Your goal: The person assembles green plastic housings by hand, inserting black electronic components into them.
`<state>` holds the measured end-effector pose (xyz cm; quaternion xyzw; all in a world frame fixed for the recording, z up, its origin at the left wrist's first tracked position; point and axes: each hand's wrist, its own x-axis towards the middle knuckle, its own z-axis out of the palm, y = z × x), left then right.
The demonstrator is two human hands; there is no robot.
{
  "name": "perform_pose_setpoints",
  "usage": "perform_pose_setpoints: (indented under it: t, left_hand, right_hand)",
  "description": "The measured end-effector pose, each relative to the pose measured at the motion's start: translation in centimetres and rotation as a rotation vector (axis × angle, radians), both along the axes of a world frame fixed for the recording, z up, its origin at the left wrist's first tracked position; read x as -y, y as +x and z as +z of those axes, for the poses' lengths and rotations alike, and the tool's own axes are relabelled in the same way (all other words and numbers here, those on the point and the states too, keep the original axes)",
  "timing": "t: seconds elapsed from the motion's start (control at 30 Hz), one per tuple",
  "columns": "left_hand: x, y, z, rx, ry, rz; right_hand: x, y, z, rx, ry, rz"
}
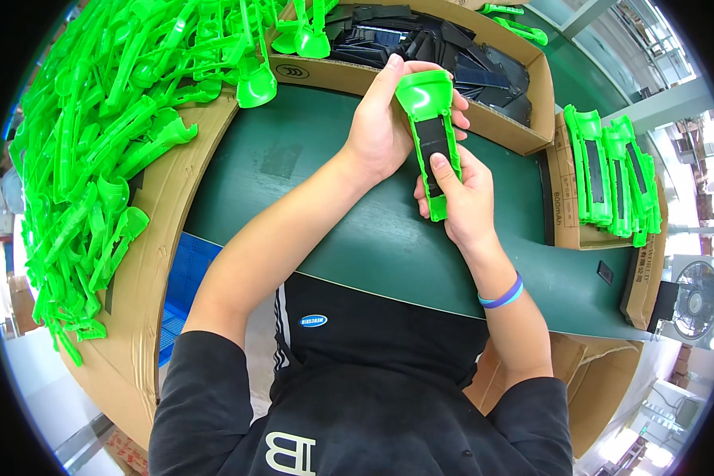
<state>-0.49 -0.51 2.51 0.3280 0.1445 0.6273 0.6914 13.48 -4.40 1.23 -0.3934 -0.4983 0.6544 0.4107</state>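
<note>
Both hands are up over the green desk (325, 159) w/ one green plastic shell (430, 135) between them. Left hand (381, 127) is wrapped round the wide flared end, prob to steady it. Right hand (464, 202) is gripping the narrow end, thumb pressed on the black panel (432, 143) sitting in the shell's slot, looks like it's seating it flat. Cardboard box of black panels (452, 55) is right behind, easy reach. Big pile of bare green shells (95, 143) on the left, finished ones stacked (611, 170) on the right.
</note>
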Motion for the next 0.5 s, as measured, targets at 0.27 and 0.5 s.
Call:
perform_pose_setpoints:
  t: [0.27, 0.5]
  left_hand:
    - [-0.13, -0.08, -0.1, 0.047, 0.008, -0.056]
    - [-0.16, -0.38, -0.14, 0.067, 0.035, -0.057]
  right_hand:
    - [-0.15, 0.4, 0.04, -0.118, -0.04, 0.14]
    - [-0.42, 0.93, -0.3, -0.287, -0.086, 0.221]
